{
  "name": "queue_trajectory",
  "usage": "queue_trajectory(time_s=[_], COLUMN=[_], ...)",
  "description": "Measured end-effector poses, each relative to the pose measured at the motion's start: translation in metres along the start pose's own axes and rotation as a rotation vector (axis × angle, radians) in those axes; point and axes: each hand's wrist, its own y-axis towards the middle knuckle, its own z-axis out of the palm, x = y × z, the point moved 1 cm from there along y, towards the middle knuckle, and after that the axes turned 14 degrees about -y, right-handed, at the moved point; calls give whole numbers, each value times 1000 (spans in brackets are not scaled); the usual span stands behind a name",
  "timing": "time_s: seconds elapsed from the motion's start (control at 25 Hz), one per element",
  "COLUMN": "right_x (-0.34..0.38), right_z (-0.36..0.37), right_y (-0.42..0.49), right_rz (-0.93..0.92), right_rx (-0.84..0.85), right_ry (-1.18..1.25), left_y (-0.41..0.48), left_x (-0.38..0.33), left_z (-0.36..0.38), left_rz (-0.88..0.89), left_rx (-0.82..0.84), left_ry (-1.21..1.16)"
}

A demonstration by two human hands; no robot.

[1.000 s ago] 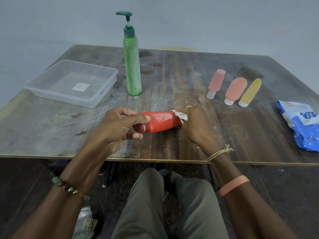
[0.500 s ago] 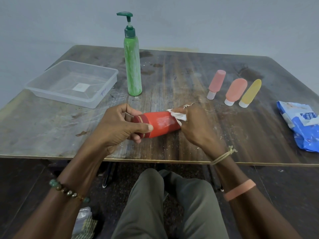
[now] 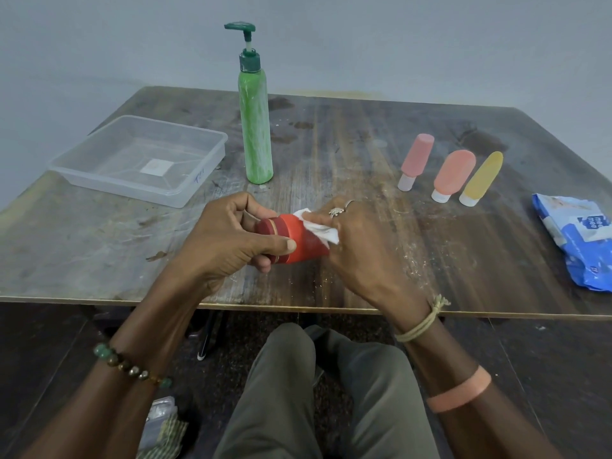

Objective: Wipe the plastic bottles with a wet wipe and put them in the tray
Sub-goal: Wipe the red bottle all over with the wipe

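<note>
A red plastic bottle point(image 3: 299, 241) lies sideways just above the table's near edge. My left hand point(image 3: 228, 238) grips its capped end, thumb across the front. My right hand point(image 3: 356, 246) holds a white wet wipe point(image 3: 318, 226) wrapped over the bottle's other end, which it hides. A clear plastic tray point(image 3: 99, 175) sits at the left with nothing in it. A tall green pump bottle point(image 3: 255, 127) stands upright behind my hands. A pink bottle point(image 3: 416, 160), an orange bottle point(image 3: 453, 173) and a yellow bottle point(image 3: 482, 177) lie side by side at the right.
A blue wet-wipe pack point(image 3: 578, 243) lies at the table's right edge. The wooden table point(image 3: 347, 134) is scratched and stained. My knees point(image 3: 314, 376) are under the near edge, and a small bundle point(image 3: 162, 429) lies on the floor at lower left.
The wipe has slid leftward along the red bottle, covering more of it. My left hand has turned the bottle so its capped end points more toward me.
</note>
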Motion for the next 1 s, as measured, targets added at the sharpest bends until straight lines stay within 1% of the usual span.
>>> queue_trajectory(time_s=[0.08,0.16,0.28,0.4,0.48,0.6,0.76,0.88,1.0], right_x=[8,7,10,17,17,15,16,12,10], right_z=[0,2,7,14,21,29,35,39,41], right_y=[-3,-3,-11,-25,-32,-37,-44,-45,-45], right_rz=[-60,-60,-95,-32,-16,28,-9,85,37], right_rx=[-11,-51,-135,-228,-256,-267,-255,-269,-256], right_ry=[12,54,22,103,131,140,111,112,73], left_y=[1,1,1,1,2,3,3,3,4], left_x=[0,1,1,4,6,9,9,12,12], left_z=[-1,0,-1,0,-1,-2,-5,-5,-4], left_rz=[-2,-5,-21,-56,-80,-96,-89,-91,-102], left_rx=[-6,-7,-5,-34,-69,-82,-78,-107,-123], left_ry=[-12,-31,-64,-121,-160,-168,-161,-176,-188])
